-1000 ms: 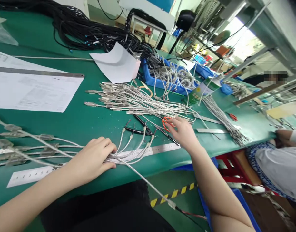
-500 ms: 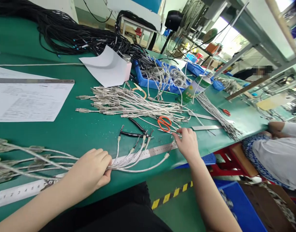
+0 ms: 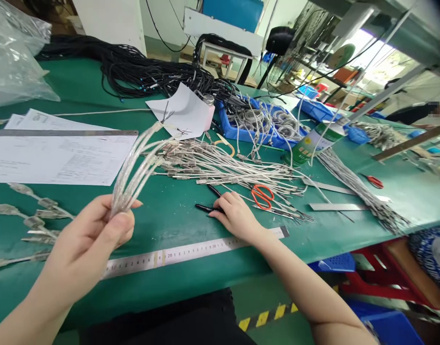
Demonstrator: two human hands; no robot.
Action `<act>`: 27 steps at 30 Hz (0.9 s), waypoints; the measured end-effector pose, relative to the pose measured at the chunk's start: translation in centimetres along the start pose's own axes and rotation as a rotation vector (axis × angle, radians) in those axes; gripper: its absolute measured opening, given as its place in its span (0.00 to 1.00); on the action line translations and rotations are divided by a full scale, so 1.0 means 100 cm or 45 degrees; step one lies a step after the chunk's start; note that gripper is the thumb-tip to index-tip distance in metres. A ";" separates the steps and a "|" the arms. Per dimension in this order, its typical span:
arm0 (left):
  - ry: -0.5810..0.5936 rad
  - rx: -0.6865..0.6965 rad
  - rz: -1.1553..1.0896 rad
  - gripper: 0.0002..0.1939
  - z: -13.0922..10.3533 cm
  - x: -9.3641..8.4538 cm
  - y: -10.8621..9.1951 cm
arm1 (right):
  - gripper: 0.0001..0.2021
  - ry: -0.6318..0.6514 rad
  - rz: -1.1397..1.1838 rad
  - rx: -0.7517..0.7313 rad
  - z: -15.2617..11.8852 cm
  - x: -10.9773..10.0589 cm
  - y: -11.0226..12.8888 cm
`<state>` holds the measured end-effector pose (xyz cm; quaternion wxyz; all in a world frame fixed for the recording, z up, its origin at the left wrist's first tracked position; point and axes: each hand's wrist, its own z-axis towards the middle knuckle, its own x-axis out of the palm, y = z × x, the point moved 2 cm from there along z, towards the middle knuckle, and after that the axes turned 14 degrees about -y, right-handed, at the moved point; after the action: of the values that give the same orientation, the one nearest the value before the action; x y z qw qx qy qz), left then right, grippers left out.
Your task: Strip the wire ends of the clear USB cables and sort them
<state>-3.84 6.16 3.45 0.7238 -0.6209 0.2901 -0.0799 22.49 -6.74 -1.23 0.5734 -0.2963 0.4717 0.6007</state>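
Observation:
My left hand [image 3: 94,235] is closed round a bundle of clear-sheathed cables [image 3: 133,163], raised above the table with the stripped wire ends pointing up. The cables' plug ends [image 3: 35,223] lie to the left of that hand. My right hand [image 3: 234,215] is closed on the black-handled tool [image 3: 205,208], whose head the fingers hide. Below the hands a steel ruler [image 3: 191,251] lies along the table's front. Orange-handled scissors [image 3: 262,197] rest just right of my right hand, beside a pile of white cables [image 3: 220,165].
Papers under a metal strip [image 3: 69,132] lie at left, near a plastic bag [image 3: 18,57]. Black cables [image 3: 144,67], a blue tray [image 3: 256,134] and a green can [image 3: 313,143] stand farther back. A seated person's patterned clothing [image 3: 428,254] shows at right.
My left hand has lifted the cable bundle off the ruler and turned its wire ends upward. My right hand has moved left from the wire ends onto the black-handled tool. The view has shifted left.

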 end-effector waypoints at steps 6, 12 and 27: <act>0.009 -0.007 0.251 0.18 -0.004 0.013 -0.010 | 0.10 -0.075 -0.222 0.055 -0.013 -0.009 -0.035; 0.317 0.242 0.366 0.15 0.005 0.032 -0.006 | 0.13 -0.302 -0.184 -0.044 -0.017 -0.054 -0.012; 0.255 0.559 1.182 0.10 0.053 -0.071 0.050 | 0.11 -0.074 -0.039 -0.650 0.038 -0.019 0.039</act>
<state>-8.09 15.13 1.27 0.7649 -0.2500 0.5789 0.1313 19.76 -3.65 2.79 0.5024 -0.4213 0.2836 0.6997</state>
